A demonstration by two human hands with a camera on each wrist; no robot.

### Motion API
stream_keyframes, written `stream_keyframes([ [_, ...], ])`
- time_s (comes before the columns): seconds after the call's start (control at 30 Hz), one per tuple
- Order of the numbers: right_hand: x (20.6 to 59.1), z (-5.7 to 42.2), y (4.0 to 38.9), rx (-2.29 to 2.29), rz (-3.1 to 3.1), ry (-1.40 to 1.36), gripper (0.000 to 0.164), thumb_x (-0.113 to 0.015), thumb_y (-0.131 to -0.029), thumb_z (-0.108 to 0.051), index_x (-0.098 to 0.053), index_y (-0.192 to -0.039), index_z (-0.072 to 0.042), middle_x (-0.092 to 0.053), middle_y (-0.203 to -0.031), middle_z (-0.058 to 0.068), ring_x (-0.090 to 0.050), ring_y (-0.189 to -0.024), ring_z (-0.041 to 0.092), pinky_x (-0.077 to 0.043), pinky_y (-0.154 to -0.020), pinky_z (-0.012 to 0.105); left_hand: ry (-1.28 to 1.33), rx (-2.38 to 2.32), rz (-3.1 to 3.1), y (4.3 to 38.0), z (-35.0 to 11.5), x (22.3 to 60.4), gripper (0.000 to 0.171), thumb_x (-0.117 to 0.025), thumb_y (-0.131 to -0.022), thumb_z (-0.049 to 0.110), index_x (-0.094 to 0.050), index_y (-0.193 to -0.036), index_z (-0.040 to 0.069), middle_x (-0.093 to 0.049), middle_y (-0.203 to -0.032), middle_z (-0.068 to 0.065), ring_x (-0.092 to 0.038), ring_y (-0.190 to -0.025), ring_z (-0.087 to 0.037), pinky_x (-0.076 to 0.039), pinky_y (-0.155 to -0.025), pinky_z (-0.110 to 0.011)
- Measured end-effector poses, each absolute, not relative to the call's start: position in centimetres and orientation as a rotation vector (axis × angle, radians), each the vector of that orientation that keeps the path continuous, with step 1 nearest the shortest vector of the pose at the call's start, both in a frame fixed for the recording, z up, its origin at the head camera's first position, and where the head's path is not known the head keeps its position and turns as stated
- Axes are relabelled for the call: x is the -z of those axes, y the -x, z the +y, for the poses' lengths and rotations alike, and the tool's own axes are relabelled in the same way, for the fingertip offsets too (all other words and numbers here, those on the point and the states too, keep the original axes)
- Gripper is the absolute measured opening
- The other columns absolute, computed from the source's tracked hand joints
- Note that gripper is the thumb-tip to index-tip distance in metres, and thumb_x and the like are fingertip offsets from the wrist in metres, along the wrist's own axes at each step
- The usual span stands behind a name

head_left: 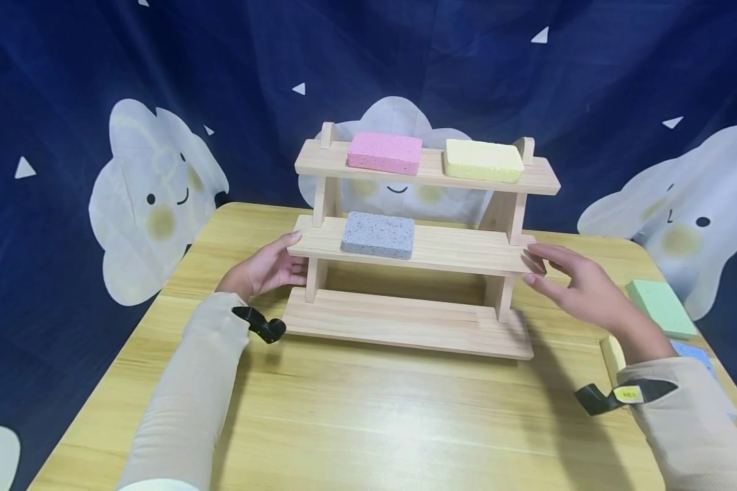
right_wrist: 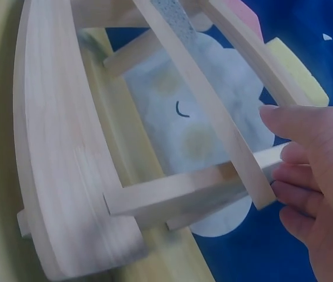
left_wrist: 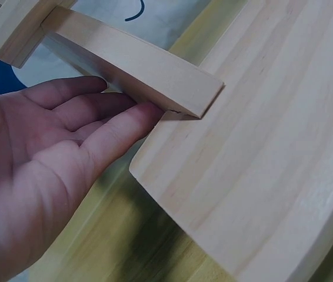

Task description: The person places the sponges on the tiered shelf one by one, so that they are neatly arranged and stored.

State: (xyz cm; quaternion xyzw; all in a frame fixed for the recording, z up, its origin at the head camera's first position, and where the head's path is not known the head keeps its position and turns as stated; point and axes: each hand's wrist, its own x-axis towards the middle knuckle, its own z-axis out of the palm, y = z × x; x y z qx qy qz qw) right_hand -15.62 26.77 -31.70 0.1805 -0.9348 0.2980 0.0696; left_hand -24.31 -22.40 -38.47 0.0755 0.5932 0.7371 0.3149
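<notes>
A three-tier wooden display stand (head_left: 405, 320) stands on the table between my hands. My left hand (head_left: 270, 266) touches its left end by the middle shelf, fingers fairly straight beside the upright (left_wrist: 131, 64). At the right end of the middle shelf is my right hand (head_left: 580, 286), its fingers loosely bent about the shelf end (right_wrist: 260, 191); firm contact cannot be made out. On the top shelf lie a pink sponge (head_left: 384, 153) and a yellow sponge (head_left: 484, 161). A speckled grey sponge (head_left: 378, 235) lies on the middle shelf, left of centre. The bottom shelf bears nothing.
Right of the stand, a green sponge (head_left: 661, 308), a blue sponge (head_left: 692, 353) and another yellow block (head_left: 614, 354) lie on the table, partly behind my right forearm. A dark blue curtain (head_left: 252, 82) with printed clouds hangs behind the wooden table (head_left: 368, 423).
</notes>
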Motion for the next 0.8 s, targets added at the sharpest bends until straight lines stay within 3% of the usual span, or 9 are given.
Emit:
stream_keyframes([
  [0.2,31.8,27.8,14.8,-0.948,-2.869,-0.419,0.054,-0.065,-0.090,-0.025,-0.048,-0.134,-0.001,-0.048,-0.136,0.021,-0.044,-0.123,0.039,-0.024,-0.087,-0.004,-0.195,-1.927,1.582,24.3,-22.5,38.6,0.057,-0.025,-0.101,0.046,-0.013,-0.144,0.010,-0.021,-0.145,-0.032,-0.027,-0.132,-0.044,-0.050,-0.088,-0.038],
  [0.3,31.9,28.4,14.4,-0.952,-2.897,-0.375,0.055,-0.062,-0.092,-0.027,-0.044,-0.137,0.001,-0.044,-0.139,0.024,-0.042,-0.124,0.046,-0.034,-0.103,0.017,-0.183,-1.925,1.579,24.3,-22.5,38.6,0.059,-0.026,-0.100,0.046,-0.012,-0.144,0.009,-0.022,-0.145,-0.032,-0.027,-0.132,-0.043,-0.050,-0.087,-0.038],
  [0.4,32.2,29.1,14.2,-0.939,-2.907,-0.343,0.056,-0.059,-0.093,-0.028,-0.042,-0.138,0.002,-0.043,-0.138,0.027,-0.042,-0.122,0.050,-0.036,-0.099,0.047,-0.175,-1.922,1.579,24.3,-22.6,38.6,0.062,-0.028,-0.100,0.047,-0.010,-0.146,0.009,-0.021,-0.146,-0.032,-0.026,-0.133,-0.044,-0.050,-0.087,-0.038],
  [0.47,32.4,29.5,14.0,-0.936,-2.912,-0.314,0.057,-0.058,-0.094,-0.028,-0.041,-0.138,0.003,-0.044,-0.137,0.028,-0.043,-0.120,0.051,-0.039,-0.098,0.046,-0.175,-1.918,1.581,24.4,-22.6,38.6,0.064,-0.029,-0.099,0.048,-0.009,-0.146,0.009,-0.020,-0.146,-0.032,-0.025,-0.134,-0.044,-0.050,-0.088,-0.038],
  [0.5,32.5,29.7,13.9,-0.934,-2.913,-0.295,0.057,-0.058,-0.094,-0.029,-0.041,-0.138,0.003,-0.044,-0.137,0.029,-0.044,-0.120,0.051,-0.041,-0.099,0.038,-0.175,-1.916,1.583,24.4,-22.6,38.6,0.065,-0.029,-0.099,0.048,-0.009,-0.146,0.009,-0.020,-0.146,-0.032,-0.025,-0.134,-0.044,-0.050,-0.088,-0.038],
  [0.6,32.9,30.3,13.6,-0.950,-2.926,-0.229,0.058,-0.056,-0.095,-0.030,-0.039,-0.139,0.004,-0.044,-0.136,0.031,-0.043,-0.119,0.053,-0.042,-0.098,0.039,-0.177,-1.912,1.588,24.4,-22.6,38.6,0.065,-0.028,-0.099,0.048,-0.009,-0.146,0.009,-0.021,-0.146,-0.032,-0.025,-0.133,-0.044,-0.050,-0.088,-0.038],
  [0.63,33.1,30.4,13.5,-0.956,-2.931,-0.202,0.059,-0.055,-0.095,-0.030,-0.038,-0.139,0.005,-0.043,-0.136,0.032,-0.042,-0.119,0.054,-0.042,-0.098,0.040,-0.179,-1.912,1.589,24.4,-22.6,38.6,0.064,-0.028,-0.099,0.048,-0.009,-0.146,0.009,-0.021,-0.146,-0.032,-0.026,-0.133,-0.044,-0.050,-0.088,-0.038],
  [0.73,33.4,30.9,13.2,-0.955,-2.949,-0.107,0.062,-0.052,-0.096,-0.035,-0.036,-0.141,0.005,-0.042,-0.135,0.034,-0.041,-0.119,0.055,-0.036,-0.092,0.059,-0.182,-1.914,1.591,24.3,-22.5,38.5,0.064,-0.029,-0.099,0.048,-0.010,-0.145,0.009,-0.022,-0.145,-0.032,-0.027,-0.132,-0.044,-0.050,-0.088,-0.038],
  [0.8,33.6,31.2,13.0,-0.950,-2.953,-0.058,0.064,-0.051,-0.096,-0.038,-0.035,-0.141,0.006,-0.042,-0.134,0.035,-0.040,-0.119,0.055,-0.036,-0.091,0.062,-0.184,-1.913,1.594,24.3,-22.5,38.4,0.064,-0.030,-0.099,0.049,-0.011,-0.145,0.009,-0.022,-0.145,-0.032,-0.027,-0.132,-0.044,-0.050,-0.088,-0.039],
])
